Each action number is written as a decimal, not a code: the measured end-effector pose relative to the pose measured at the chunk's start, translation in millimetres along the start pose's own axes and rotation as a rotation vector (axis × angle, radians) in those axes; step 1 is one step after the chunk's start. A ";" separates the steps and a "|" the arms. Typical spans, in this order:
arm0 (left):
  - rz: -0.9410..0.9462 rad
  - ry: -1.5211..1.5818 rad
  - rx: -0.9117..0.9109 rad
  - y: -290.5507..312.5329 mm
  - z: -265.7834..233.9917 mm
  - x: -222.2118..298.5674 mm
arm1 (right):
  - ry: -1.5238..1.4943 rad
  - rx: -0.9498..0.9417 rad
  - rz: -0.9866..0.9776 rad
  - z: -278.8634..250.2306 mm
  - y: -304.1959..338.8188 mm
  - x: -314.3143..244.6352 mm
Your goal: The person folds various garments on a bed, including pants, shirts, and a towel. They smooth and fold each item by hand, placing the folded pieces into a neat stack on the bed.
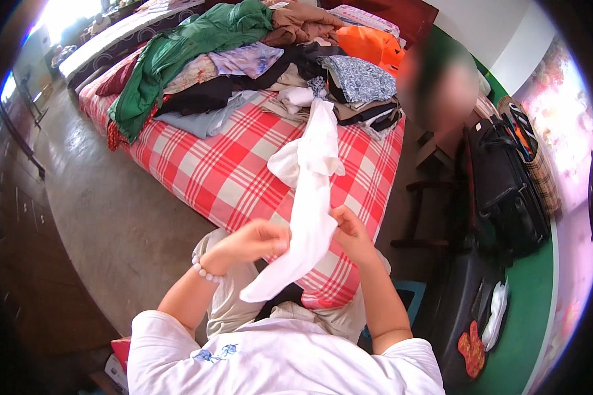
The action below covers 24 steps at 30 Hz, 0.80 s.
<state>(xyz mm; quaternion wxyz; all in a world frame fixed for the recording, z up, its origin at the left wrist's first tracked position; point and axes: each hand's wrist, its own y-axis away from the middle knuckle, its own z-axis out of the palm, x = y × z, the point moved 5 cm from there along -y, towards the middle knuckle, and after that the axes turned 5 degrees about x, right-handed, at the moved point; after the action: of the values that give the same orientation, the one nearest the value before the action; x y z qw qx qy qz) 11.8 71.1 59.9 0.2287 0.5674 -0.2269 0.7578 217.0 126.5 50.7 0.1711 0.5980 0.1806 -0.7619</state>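
A long white garment (311, 204) stretches down the middle of the bed, bunched in loose folds halfway along, its lower end hanging near my lap. Its exact kind does not show. My left hand (260, 238), with a beaded bracelet at the wrist, has curled fingers pinched at the garment's left edge. On the opposite edge my right hand (351, 232) pinches the cloth between thumb and fingers. Beneath lies a red and white checked bedspread (211, 174). The garment's far end reaches a rolled white cloth (296, 97).
Heaped clothes cover the bed's far half: a green garment (191, 56), a patterned blue folded piece (361, 78) and an orange one (369, 47). A blurred person (441, 85) is beyond the bed's right side. A black suitcase (507, 184) stands against the right wall.
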 end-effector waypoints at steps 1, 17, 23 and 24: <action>0.071 -0.120 0.210 -5.2 -11.6 4.2 | -0.024 0.048 -0.013 3.4 9.7 -7.8; 0.255 -0.332 0.888 -67.3 -90.9 -11.3 | 0.530 -0.419 0.313 -7.3 74.6 -34.2; 0.175 0.753 1.022 -22.7 -160.6 -10.9 | 0.390 -0.001 0.227 -34.2 20.4 0.6; 0.166 0.776 1.043 -18.5 -156.4 -8.5 | 0.341 0.077 0.200 -39.5 5.8 9.3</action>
<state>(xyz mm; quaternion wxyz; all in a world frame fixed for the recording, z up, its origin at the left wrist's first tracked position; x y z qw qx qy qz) -93.2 179.5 13.6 -0.0703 0.2700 0.2261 0.9333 251.2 140.0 32.6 0.1901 0.7394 0.1175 -0.6352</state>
